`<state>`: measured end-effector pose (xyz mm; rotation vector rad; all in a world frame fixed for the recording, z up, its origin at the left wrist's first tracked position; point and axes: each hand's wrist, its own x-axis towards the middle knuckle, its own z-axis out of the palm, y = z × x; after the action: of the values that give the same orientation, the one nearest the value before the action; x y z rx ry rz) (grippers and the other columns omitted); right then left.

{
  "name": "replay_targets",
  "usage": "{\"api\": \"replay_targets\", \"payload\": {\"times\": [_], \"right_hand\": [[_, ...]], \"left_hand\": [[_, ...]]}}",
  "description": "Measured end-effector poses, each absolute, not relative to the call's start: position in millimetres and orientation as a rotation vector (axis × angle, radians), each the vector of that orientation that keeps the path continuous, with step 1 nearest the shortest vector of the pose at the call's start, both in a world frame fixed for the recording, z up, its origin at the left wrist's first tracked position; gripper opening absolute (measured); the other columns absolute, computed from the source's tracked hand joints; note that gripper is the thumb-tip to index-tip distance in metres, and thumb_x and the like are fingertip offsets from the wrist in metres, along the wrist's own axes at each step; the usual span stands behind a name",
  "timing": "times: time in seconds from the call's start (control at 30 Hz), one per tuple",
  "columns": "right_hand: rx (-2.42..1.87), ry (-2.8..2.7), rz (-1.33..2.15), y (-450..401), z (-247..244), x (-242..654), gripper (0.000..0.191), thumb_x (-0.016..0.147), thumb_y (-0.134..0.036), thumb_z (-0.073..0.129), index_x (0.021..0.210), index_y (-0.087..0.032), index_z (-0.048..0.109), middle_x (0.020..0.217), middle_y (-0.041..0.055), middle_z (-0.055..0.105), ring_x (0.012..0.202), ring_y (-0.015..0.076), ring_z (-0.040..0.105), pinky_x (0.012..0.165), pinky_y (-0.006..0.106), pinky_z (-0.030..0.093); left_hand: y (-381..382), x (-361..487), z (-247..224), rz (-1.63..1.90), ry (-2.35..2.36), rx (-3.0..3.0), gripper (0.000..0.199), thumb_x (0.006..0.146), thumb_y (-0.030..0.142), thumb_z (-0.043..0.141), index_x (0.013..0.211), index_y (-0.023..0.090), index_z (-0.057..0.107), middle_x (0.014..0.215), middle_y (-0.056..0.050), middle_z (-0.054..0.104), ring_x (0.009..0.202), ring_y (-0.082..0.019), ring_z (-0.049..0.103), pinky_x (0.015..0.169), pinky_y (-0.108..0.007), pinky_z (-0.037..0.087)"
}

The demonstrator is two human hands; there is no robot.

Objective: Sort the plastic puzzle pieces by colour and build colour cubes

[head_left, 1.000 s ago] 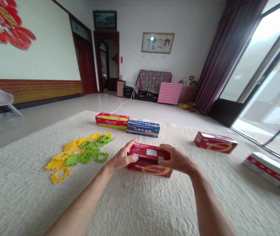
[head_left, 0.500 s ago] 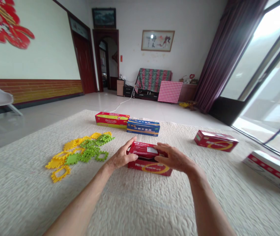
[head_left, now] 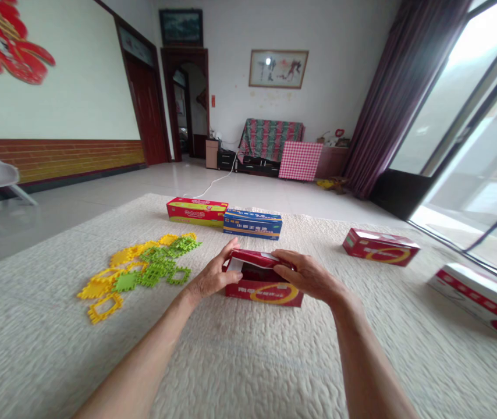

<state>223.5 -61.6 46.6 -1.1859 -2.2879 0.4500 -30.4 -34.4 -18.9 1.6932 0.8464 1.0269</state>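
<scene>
A red cardboard box (head_left: 257,293) sits in front of me on the cream quilted cover, its lid partly raised so a dark gap shows inside. At the box's left end, my left hand (head_left: 214,277) grips the edge with the thumb in front and fingers behind. On the opposite end, my right hand (head_left: 307,272) holds the lid and upper edge between thumb and fingers. Behind it stand a blue battery box (head_left: 252,226) and a red and yellow box (head_left: 196,212). What lies inside the red box is too dark to make out.
Yellow plastic pieces (head_left: 105,307) and green plastic pieces (head_left: 127,281) lie in a loose pile to the left. On the right are another red box (head_left: 380,248) and a white and red box (head_left: 475,299). The quilted cover (head_left: 248,361) spreads beneath everything.
The red box's lid has tipped up and back, exposing the dark opening. Both hands stay at its ends. The view has shifted slightly.
</scene>
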Motion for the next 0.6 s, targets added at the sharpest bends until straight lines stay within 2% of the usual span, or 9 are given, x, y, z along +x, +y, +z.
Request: {"api": "replay_targets", "payload": {"times": [0.1, 0.33, 0.5, 0.6], "right_hand": [[-1.198, -2.289, 0.313, -59.3, 45.5, 222.4, 0.027, 0.091, -0.031, 0.045, 0.109, -0.023, 0.064, 0.101, 0.0037, 0.069, 0.087, 0.0156, 0.062, 0.078, 0.028, 0.046], [-1.219, -2.284, 0.293, -61.3, 48.0, 222.7, 0.030, 0.094, -0.033, 0.040, 0.106, -0.023, 0.065, 0.095, 0.0033, 0.069, 0.083, 0.0147, 0.063, 0.073, 0.026, 0.045], [-1.299, -2.210, 0.283, -65.2, 52.8, 223.4, 0.036, 0.095, -0.039, 0.035, 0.104, -0.022, 0.065, 0.088, 0.0019, 0.070, 0.075, 0.0137, 0.062, 0.067, 0.026, 0.044], [-1.348, -2.112, 0.262, -63.7, 53.1, 223.6, 0.035, 0.091, -0.046, 0.044, 0.096, -0.020, 0.067, 0.080, 0.0022, 0.069, 0.069, 0.0139, 0.062, 0.064, 0.026, 0.044]], "left_hand": [[-33.9, -30.6, -20.5, 1.044, 0.835, 1.684, 0.091, 0.075, 0.026, 0.065, 0.150, 0.022, 0.015, 0.152, -0.011, 0.030, 0.134, -0.029, 0.036, 0.111, -0.044, 0.029], [-36.1, -28.9, -15.9, 1.036, 0.808, 1.681, 0.092, 0.073, 0.023, 0.066, 0.150, 0.023, 0.015, 0.142, -0.011, 0.045, 0.124, -0.029, 0.047, 0.107, -0.046, 0.034], [-39.4, -28.2, -6.7, 1.035, 0.740, 1.689, 0.087, 0.068, 0.019, 0.068, 0.145, 0.024, 0.030, 0.142, -0.010, 0.045, 0.129, -0.030, 0.043, 0.105, -0.044, 0.037], [-39.1, -28.4, -6.4, 1.025, 0.720, 1.691, 0.084, 0.067, 0.019, 0.068, 0.143, 0.024, 0.033, 0.140, -0.010, 0.047, 0.126, -0.030, 0.045, 0.101, -0.042, 0.041]]}}
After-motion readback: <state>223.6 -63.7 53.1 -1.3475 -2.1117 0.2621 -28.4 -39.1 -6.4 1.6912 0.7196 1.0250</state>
